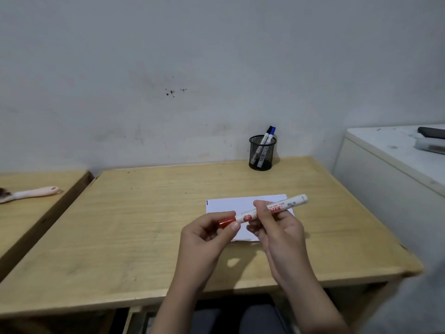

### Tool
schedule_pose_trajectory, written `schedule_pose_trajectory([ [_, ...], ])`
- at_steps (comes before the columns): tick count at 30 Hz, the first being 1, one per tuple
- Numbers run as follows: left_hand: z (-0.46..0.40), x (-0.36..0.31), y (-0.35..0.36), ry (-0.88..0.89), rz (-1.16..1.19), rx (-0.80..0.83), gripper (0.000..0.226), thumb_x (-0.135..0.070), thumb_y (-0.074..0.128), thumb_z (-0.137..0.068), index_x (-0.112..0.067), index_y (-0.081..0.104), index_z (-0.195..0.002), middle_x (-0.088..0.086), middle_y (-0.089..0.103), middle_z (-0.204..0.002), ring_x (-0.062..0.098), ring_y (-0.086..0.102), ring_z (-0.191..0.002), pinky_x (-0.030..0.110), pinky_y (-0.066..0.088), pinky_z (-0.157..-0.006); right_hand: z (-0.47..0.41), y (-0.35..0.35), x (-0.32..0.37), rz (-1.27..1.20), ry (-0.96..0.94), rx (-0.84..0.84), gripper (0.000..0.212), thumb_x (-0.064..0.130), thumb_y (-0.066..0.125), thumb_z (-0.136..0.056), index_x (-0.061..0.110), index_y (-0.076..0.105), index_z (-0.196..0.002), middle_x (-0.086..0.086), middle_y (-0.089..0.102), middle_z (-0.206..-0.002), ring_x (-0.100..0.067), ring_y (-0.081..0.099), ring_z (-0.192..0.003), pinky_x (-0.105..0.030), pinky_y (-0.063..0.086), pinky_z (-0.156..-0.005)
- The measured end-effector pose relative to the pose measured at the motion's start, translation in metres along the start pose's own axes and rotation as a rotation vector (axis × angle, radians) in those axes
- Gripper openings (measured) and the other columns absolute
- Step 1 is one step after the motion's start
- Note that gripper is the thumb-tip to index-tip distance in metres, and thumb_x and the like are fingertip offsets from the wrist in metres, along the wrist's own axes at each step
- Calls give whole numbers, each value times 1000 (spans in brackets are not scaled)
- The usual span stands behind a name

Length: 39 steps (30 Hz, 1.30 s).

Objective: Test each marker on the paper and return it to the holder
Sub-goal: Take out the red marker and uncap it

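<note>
A white marker with a red cap point(284, 205) is held level above the white paper point(231, 204) on the wooden desk point(134, 227). My right hand point(279, 227) grips the marker's white barrel. My left hand point(207, 233) pinches its red cap point(226, 222), which sits on the marker. The paper shows a small blue mark at its left edge, and my hands hide its near part. At the back of the desk stands a black mesh holder point(262, 153) with two markers point(266, 138) in it, one blue-capped and one dark-capped.
A second desk point(29, 213) on the left carries a pink-handled brush point(31, 193). A white cabinet point(390, 174) stands to the right with dark objects on top. The wall runs right behind the holder.
</note>
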<state>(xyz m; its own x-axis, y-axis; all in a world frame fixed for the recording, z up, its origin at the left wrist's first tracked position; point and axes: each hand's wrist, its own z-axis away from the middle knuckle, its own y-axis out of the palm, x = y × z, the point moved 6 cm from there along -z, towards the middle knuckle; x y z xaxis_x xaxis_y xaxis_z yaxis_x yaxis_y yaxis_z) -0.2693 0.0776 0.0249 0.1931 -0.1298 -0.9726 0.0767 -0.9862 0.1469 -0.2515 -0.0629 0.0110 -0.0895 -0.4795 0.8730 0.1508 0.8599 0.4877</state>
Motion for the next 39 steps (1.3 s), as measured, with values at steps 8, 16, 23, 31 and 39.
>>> schedule_pose_trajectory([
  [8,-3,-1,-3,34,16,-76,19,-20,75,-57,-14,77,-75,5,75,-72,11,62,-68,22,51,-66,-4,7,-1,176,-28,140,32,36,71,-64,8,67,-78,1,61,-58,-13,55,-53,-25,49,-58],
  [16,-11,-3,-4,77,10,-97,13,3,71,-71,-7,73,-77,0,74,-70,9,64,-66,18,52,-65,-15,8,-2,136,-26,124,34,34,70,-64,4,65,-80,3,59,-53,-11,52,-49,-21,48,-55],
  [23,-19,0,-5,95,-26,-166,17,4,72,-71,-13,74,-70,-1,76,-69,11,69,-67,18,52,-65,-24,6,-6,148,-50,82,32,33,70,-66,5,66,-78,3,61,-54,-10,54,-49,-21,49,-58],
  [31,-31,2,-7,117,-85,-176,16,2,72,-71,-13,75,-71,-2,76,-70,12,68,-66,19,52,-64,-37,7,-12,94,-58,54,35,37,69,-64,7,66,-81,6,58,-52,-8,51,-49,-23,48,-61],
  [39,-40,22,-26,72,-36,-215,15,-4,74,-70,-17,74,-63,-3,76,-67,10,68,-61,19,53,-64,-51,-2,-18,58,-77,-42,18,27,65,-74,9,64,-75,5,54,-45,-5,48,-45,-20,42,-56],
])
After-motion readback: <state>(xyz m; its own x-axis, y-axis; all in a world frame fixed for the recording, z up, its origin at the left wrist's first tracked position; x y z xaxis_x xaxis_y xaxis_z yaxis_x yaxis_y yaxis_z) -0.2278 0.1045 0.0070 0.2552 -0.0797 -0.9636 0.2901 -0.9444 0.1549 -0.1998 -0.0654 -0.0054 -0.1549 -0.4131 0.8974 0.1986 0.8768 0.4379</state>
